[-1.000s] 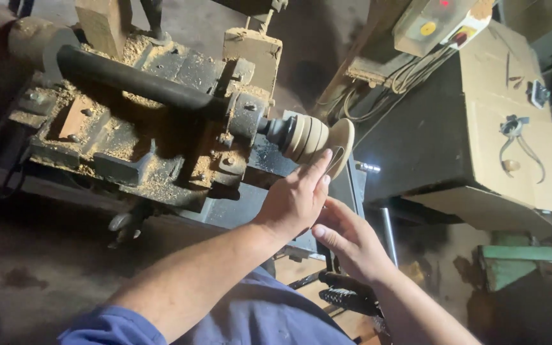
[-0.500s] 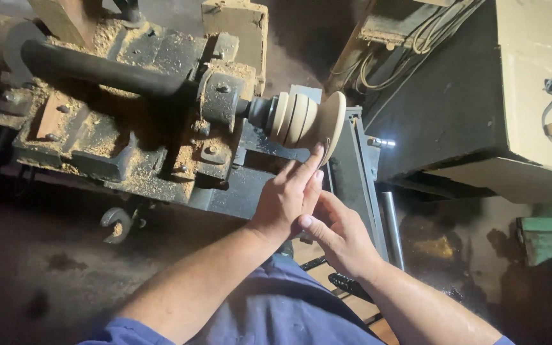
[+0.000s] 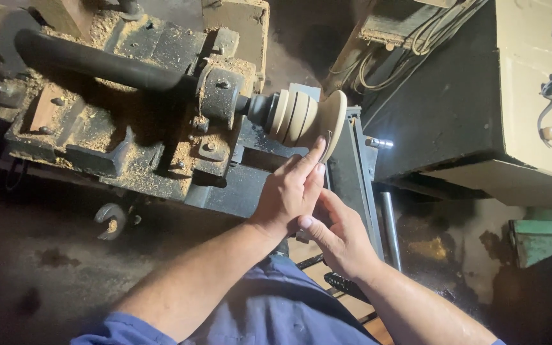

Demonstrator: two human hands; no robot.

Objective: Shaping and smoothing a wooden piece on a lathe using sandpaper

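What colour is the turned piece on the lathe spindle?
Pale cream, bare-wood tone, on the turned piece; the head view shows it.

Hands (image 3: 314,211) below workpiece (image 3: 305,115), lathe (image 3: 135,121) left.

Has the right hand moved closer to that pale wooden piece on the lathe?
Yes. The right hand rose toward the pale ribbed wooden piece, closing up beside the left hand.

pale cream turned workpiece (image 3: 305,115), blue sleeve (image 3: 119,329), green bracket (image 3: 544,236)
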